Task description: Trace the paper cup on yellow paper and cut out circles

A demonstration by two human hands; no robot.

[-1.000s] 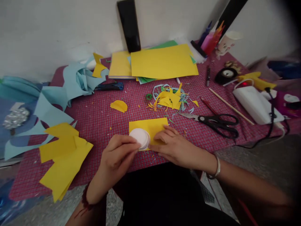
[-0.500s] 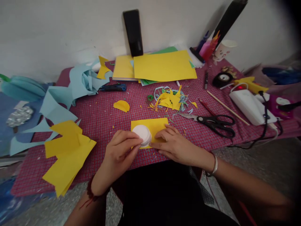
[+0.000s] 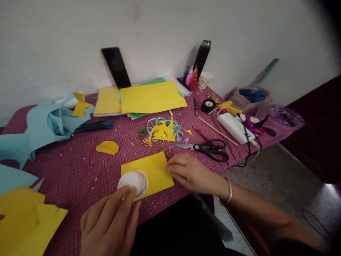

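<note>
A white paper cup (image 3: pixel 129 180) stands upside down near the left end of a yellow paper sheet (image 3: pixel 157 174), its rim against the paper. My left hand (image 3: pixel 110 220) is closed around the near side of the cup, with the thumb partly hidden. At the sheet's right edge is my right hand (image 3: pixel 190 174), its fingers bent together over the edge; their tips are partly hidden. Behind the sheet lies a heap of yellow, blue and green paper scraps (image 3: pixel 162 131). Black-handled scissors (image 3: pixel 207 147) rest to the right of that heap.
Yellow sheets (image 3: pixel 29 220) and cut blue paper (image 3: pixel 39 124) cover the left side. Stacked paper (image 3: pixel 151 97) and a leaning phone (image 3: pixel 116 67) are at the back. A white power strip (image 3: pixel 233 127), a wooden stick (image 3: pixel 217 130) and black tape (image 3: pixel 208 105) lie right.
The view has swung to the right. My right hand has moved from beside the cup to the sheet's right edge. My left hand still holds the cup on the sheet.
</note>
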